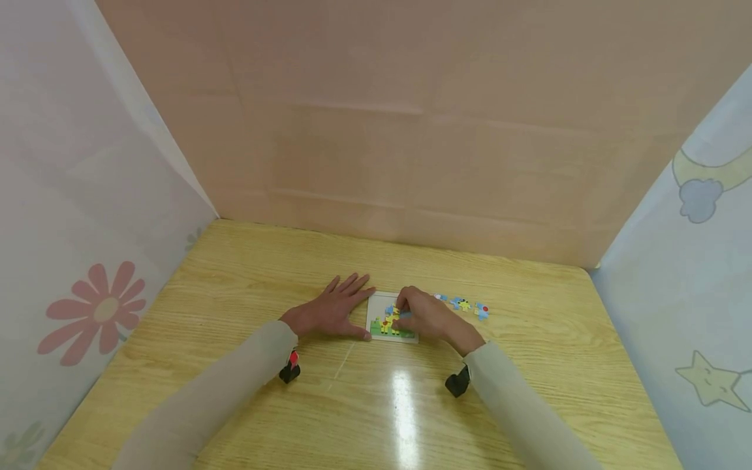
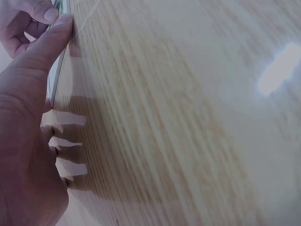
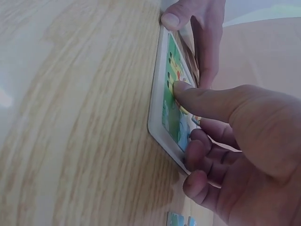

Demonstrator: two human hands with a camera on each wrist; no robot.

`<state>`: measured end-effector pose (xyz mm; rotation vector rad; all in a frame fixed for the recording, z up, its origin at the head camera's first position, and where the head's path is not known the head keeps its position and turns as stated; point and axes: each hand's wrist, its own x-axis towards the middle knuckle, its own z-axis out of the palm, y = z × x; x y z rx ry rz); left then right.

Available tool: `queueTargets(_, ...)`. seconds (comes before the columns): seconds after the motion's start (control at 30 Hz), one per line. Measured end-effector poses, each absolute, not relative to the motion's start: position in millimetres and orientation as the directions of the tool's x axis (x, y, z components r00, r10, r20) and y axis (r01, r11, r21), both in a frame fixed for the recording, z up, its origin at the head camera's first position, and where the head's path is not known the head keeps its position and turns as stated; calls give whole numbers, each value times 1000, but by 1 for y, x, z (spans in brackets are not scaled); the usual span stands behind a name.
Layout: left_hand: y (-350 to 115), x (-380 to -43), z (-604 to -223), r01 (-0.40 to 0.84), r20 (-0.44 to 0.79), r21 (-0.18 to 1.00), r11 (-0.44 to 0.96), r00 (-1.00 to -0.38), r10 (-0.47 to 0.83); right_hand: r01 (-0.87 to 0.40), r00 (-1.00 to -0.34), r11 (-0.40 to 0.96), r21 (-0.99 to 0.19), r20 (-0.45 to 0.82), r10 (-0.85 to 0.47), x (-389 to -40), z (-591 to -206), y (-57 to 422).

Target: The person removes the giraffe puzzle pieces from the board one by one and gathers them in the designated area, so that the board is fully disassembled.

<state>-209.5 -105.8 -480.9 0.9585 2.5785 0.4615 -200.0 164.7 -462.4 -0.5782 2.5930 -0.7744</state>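
Note:
A small jigsaw board (image 1: 377,305) with a pale rim lies flat on the table, partly filled with a green and yellow picture. My left hand (image 1: 335,312) rests spread beside it, thumb and index finger touching the left edge. Over the board's right part, my right hand (image 1: 427,313) has its fingers curled. In the right wrist view its thumb (image 3: 202,100) touches the picture, and a small jigsaw piece (image 3: 195,121) with a blue edge shows tilted between thumb and index finger. The hand covers part of the picture.
Loose blue, yellow and red jigsaw pieces (image 1: 463,304) lie on the wooden table (image 1: 352,411) to the right of the board. A brown back wall (image 1: 411,143) and patterned side sheets (image 1: 675,274) enclose the table. Light glares on the tabletop near the front.

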Motion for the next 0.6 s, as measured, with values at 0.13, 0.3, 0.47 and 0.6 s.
queueTargets(0.13,-106,-209,-479,556,-209,420,718,-710,672,-277,-849,753,-598,-216,-483,-200,-467,164)
queueTargets(0.3,-105,-208,-478,553,-210,419,721,-713,669,-285,-845,734,-617,-200,-497,-198,-469,164)
queueTargets(0.47,-105,-209,-479,557,-211,400,728,-717,665,-315,-833,700,-641,-166,-527,-197,-466,163)
queueTargets(0.6,-105,-208,-479,557,-207,407,724,-715,667,-309,-829,671,-674,-154,-537,-197,-462,164)
